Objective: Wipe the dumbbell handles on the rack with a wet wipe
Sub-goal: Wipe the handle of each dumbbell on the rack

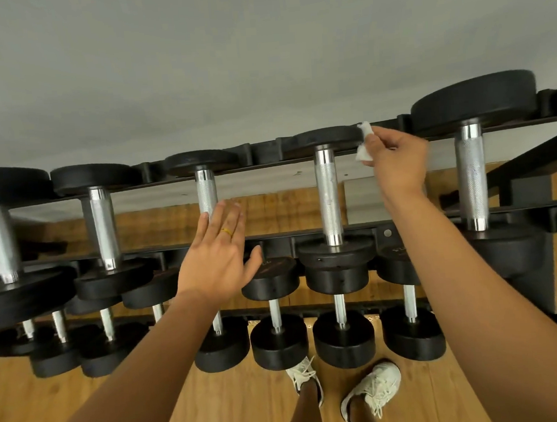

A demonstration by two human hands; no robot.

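A black two-tier rack (272, 236) holds black dumbbells with knurled steel handles. My right hand (395, 159) pinches a small crumpled white wet wipe (363, 142) at the far head of one top-row dumbbell, just right of its handle (328, 194). My left hand (218, 258) is spread flat with straight fingers over the neighbouring dumbbell, fingertips at its handle (206, 192). A gold ring sits on one left finger. Another thick handle (472, 174) stands to the right of my right hand.
More top-row dumbbells (101, 223) run off to the left, and a lower row of smaller ones (278, 339) sits below. A grey wall is behind the rack. My white sneakers (370, 390) stand on the wooden floor close to the rack.
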